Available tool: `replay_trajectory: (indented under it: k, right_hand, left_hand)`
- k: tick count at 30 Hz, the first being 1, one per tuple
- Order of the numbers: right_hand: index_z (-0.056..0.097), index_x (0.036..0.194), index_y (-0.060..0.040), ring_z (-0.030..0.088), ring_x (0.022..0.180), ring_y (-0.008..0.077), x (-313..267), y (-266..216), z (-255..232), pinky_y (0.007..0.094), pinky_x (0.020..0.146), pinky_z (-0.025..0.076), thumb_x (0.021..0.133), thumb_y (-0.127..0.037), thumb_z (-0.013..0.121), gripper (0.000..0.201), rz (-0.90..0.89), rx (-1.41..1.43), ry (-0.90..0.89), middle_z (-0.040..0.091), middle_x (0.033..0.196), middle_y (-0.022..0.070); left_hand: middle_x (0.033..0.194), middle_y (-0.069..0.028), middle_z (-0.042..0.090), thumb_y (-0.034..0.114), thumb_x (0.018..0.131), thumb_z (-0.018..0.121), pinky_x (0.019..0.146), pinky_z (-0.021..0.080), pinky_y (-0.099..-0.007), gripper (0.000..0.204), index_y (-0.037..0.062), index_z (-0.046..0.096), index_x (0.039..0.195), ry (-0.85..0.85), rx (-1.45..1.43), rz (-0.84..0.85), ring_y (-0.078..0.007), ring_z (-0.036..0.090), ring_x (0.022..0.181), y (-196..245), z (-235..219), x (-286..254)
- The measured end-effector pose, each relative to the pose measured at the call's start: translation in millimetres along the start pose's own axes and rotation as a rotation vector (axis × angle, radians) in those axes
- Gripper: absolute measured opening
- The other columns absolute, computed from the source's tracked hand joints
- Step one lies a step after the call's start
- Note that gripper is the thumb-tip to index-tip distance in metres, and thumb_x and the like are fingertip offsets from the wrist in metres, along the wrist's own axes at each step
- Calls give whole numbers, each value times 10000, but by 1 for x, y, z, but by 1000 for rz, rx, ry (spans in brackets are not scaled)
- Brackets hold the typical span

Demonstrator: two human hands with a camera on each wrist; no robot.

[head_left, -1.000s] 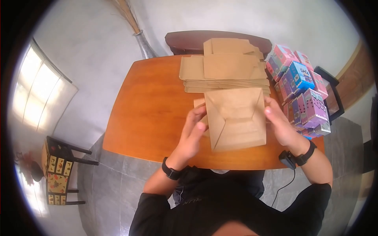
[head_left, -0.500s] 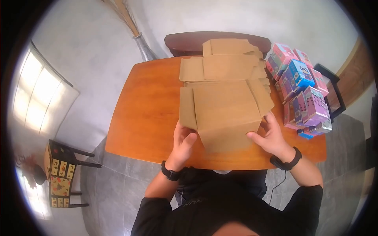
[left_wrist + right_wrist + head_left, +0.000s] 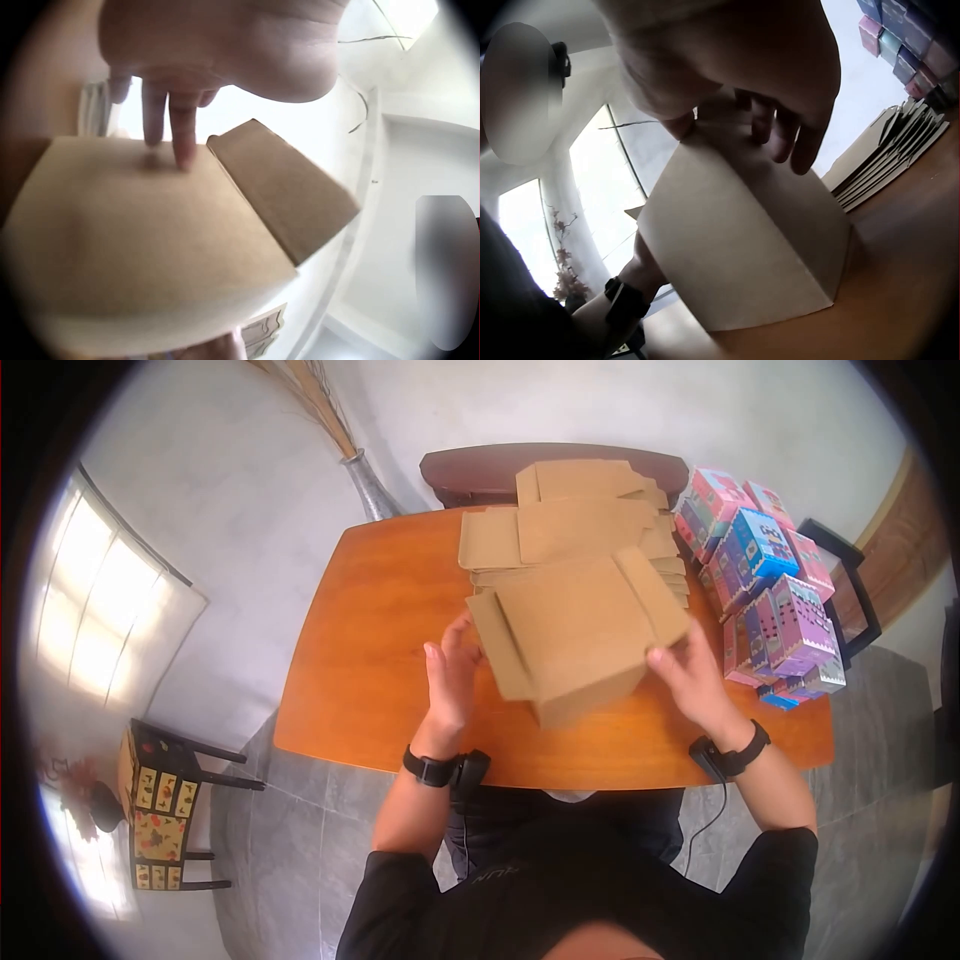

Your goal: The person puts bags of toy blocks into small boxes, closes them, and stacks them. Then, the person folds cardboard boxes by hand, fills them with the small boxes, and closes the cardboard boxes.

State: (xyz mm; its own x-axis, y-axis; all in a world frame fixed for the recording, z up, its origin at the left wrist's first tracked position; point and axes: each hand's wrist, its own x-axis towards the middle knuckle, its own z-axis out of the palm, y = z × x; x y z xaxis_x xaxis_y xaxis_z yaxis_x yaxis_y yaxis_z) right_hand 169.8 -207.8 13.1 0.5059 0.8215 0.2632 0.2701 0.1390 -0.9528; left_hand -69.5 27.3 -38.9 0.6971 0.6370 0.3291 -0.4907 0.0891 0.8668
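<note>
A brown cardboard box (image 3: 575,620) with side flaps (image 3: 503,650) is tilted over the front half of the table. At its right corner my right hand (image 3: 697,685) grips it, thumb on the near edge and fingers down the side, as the right wrist view also shows. My left hand (image 3: 453,682) is beside the left flap with its thumb raised. In the left wrist view, the straight fingers (image 3: 182,131) of that hand reach down to a panel of the box. Behind the box lies a stack of flat cardboard blanks (image 3: 585,530).
Colourful small boxes (image 3: 770,580) are piled at the table's right edge. A dark red chair back (image 3: 470,465) stands beyond the wooden table (image 3: 350,660). At the back left is a silver vase (image 3: 372,490) with dried stalks, and to the left a painted cabinet (image 3: 160,810).
The box was turned from its creased end to its flapped side, then rotated and tipped clockwise. My left hand has shifted from gripping its left edge to a loose touch; my right hand keeps hold.
</note>
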Motion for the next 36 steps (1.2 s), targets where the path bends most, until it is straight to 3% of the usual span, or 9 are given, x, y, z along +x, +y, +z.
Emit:
replay_trajectory:
  k: [2,4,8,17,19,23,27,29,36]
  right_hand:
    - [398,1370,2,548,1161,195,6,11,-4,340,968,461,956,-245,670,553,24,-80,127,544,1260,117]
    - [428,1321,-2,543,1130,188,12,22,-14,340,958,452,979,-313,633,506,186,3,198,543,1228,95]
    - [415,1323,-2,503,1144,178,3,16,-6,332,997,414,995,-373,592,526,190,16,118,515,1237,98]
    - [392,1337,-19,485,1161,161,-17,49,5,316,963,434,999,-340,588,506,278,24,279,521,1265,112]
    - [445,1296,-20,520,1108,143,-18,52,-2,294,926,455,1001,-302,596,435,421,292,109,582,1163,85]
    - [460,1345,-5,553,1120,163,-14,45,-5,337,983,438,1022,-418,522,528,386,358,-69,633,1147,81]
    - [369,1475,-3,454,1326,234,-14,9,1,412,1106,344,1020,-599,333,750,278,510,-279,515,1412,127]
    - [322,1511,-6,406,1384,255,-13,9,3,430,1138,309,1016,-635,272,803,238,474,-330,458,1484,137]
    - [442,1412,-7,450,1325,245,40,22,4,419,1120,328,1002,-672,238,807,142,638,-55,483,1445,157]
  left_hand:
    - [1107,-95,600,685,975,333,925,443,-389,768,38,449,1374,-245,-74,-77,-211,564,1054,-4,-9,-2]
    - [1057,-52,627,641,994,344,890,441,-370,686,63,522,1318,105,146,-69,-202,573,1007,-12,-4,-10]
    - [1213,-78,604,595,1009,351,951,419,-384,657,61,477,1371,262,215,-66,-221,547,1117,-9,5,9]
    - [1444,-122,461,548,994,394,1058,348,-397,708,13,362,1457,-42,257,-19,-243,400,1338,-21,10,23]
    - [1458,-166,422,520,988,448,1112,336,-451,705,32,314,1479,-175,16,-308,-242,353,1402,-14,-8,19]
    - [1430,-189,435,528,953,546,1105,353,-449,809,29,237,1510,-96,136,-143,-275,390,1359,-18,12,6]
    - [1486,-192,374,568,802,745,1026,422,-419,1135,28,85,1551,108,365,136,-321,493,1280,-10,16,3]
    - [1517,-175,345,431,754,846,1083,384,-451,1199,51,53,1569,-95,296,-66,-354,431,1351,0,16,3]
    - [1563,-238,301,147,641,916,1149,326,-453,1273,57,57,1576,-295,452,0,-366,331,1437,45,61,-31]
